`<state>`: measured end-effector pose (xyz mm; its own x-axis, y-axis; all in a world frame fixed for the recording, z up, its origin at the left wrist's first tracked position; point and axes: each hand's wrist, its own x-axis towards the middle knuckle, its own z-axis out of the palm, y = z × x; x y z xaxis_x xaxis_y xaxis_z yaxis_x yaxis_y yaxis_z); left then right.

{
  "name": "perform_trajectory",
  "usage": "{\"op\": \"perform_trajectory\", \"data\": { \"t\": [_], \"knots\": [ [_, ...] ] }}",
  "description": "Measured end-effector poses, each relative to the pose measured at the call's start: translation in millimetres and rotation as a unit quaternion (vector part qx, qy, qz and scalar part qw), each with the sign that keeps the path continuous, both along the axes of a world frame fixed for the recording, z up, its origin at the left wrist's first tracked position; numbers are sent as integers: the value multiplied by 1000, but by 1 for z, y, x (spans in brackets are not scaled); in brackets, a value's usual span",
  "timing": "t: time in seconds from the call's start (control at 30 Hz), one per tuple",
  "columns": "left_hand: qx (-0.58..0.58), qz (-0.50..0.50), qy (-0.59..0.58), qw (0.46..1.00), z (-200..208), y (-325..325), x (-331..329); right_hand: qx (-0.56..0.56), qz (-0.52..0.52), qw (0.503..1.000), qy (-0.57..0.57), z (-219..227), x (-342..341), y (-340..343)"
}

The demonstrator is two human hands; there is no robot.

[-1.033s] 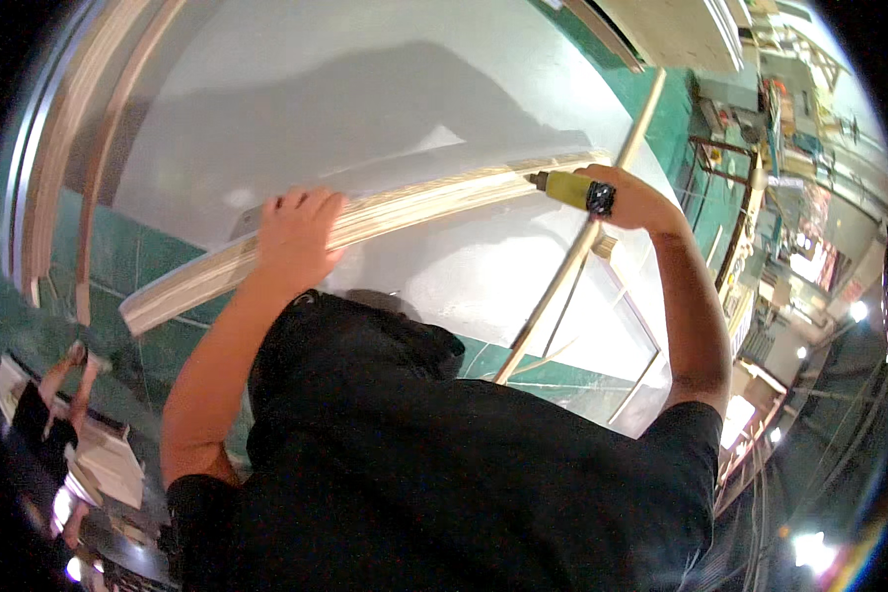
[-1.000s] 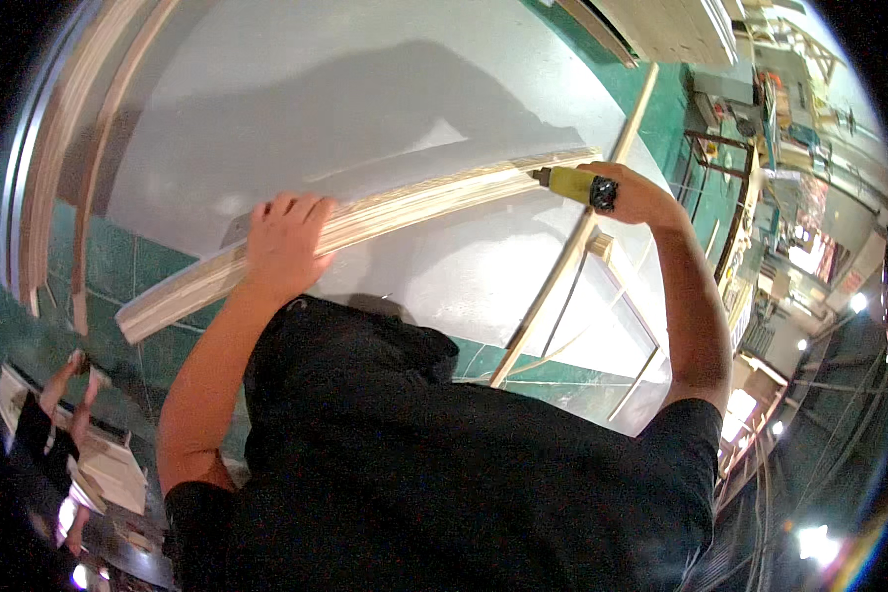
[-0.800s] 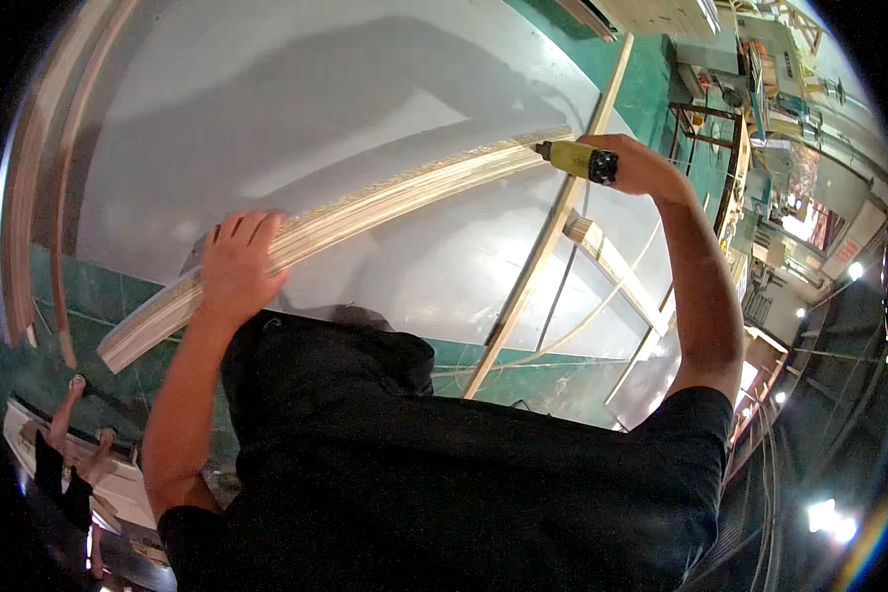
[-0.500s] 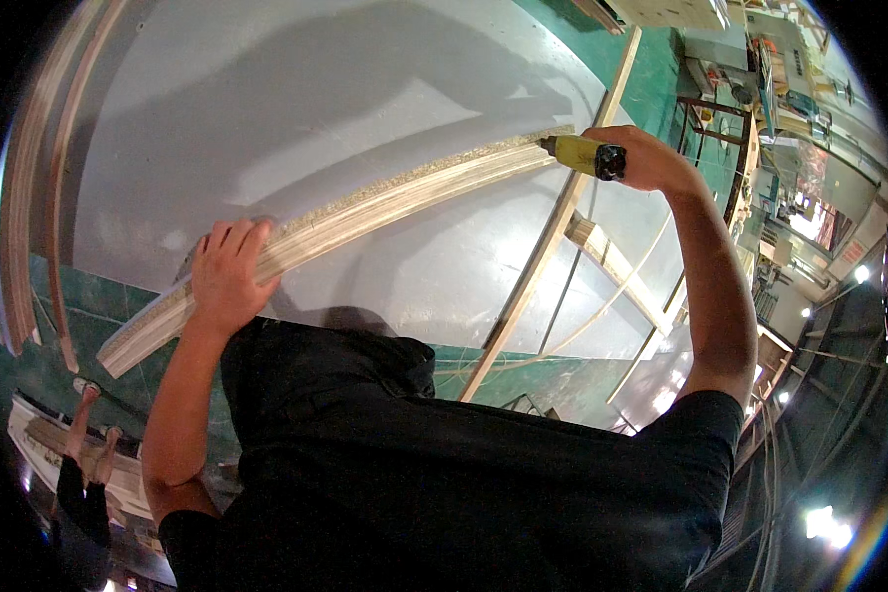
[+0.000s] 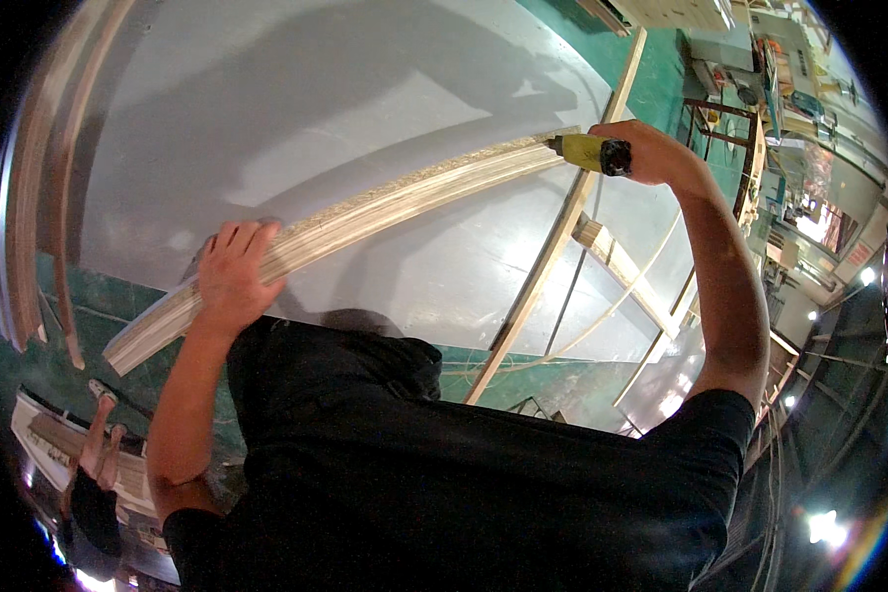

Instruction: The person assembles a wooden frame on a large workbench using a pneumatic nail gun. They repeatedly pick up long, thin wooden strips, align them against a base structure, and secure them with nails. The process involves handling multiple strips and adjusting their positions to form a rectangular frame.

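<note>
A long, thick wooden beam (image 5: 405, 210) with layered edges and a speckled upper face lies slantwise over a grey panel. Near its left end, my left hand (image 5: 237, 274) is closed over the beam, fingers across the far edge and thumb on the near side. My right hand (image 5: 644, 153) is wrapped around a yellow-green hand tool (image 5: 584, 152) with a black end. The tool's dark, narrow nose points left and meets or nearly meets the beam's right end; I cannot tell which. Its grip is hidden in my hand.
Beneath the beam spreads the large grey panel (image 5: 168, 148). A narrow wooden strip (image 5: 543, 261) crosses at the right, near a short timber (image 5: 627, 271) and a thin pale hose (image 5: 617, 306). Long boards (image 5: 35, 197) lie far left. Another person's legs (image 5: 97, 444) show lower left.
The whole view has shifted slightly to the right. My hands, the beam and the tool keep about the same positions relative to one another.
</note>
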<state>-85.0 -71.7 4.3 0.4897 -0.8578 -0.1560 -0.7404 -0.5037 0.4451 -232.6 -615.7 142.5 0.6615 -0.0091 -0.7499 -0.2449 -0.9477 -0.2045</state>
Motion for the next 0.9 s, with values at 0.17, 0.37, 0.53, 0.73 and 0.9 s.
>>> {"op": "perform_trajectory", "data": {
  "t": [0.17, 0.37, 0.53, 0.73, 0.9],
  "knots": [
    [-2, 3, 3, 1000, -4, 4, -3, -34, 24, 999, -23, -3, -4, 4],
    [11, -9, -21, 1000, -4, 6, -1, -63, 26, 998, -11, 2, -10, 16],
    [5, -3, -16, 1000, 3, 2, 0, -27, -144, 979, -144, -2, -73, 42],
    [30, -1, 29, 999, 1, 11, 2, -40, -518, 854, -20, 38, -215, 185],
    [-89, -63, 70, 992, 1, 58, -3, 51, -686, 715, -127, -15, -409, 348]
  ]
}}
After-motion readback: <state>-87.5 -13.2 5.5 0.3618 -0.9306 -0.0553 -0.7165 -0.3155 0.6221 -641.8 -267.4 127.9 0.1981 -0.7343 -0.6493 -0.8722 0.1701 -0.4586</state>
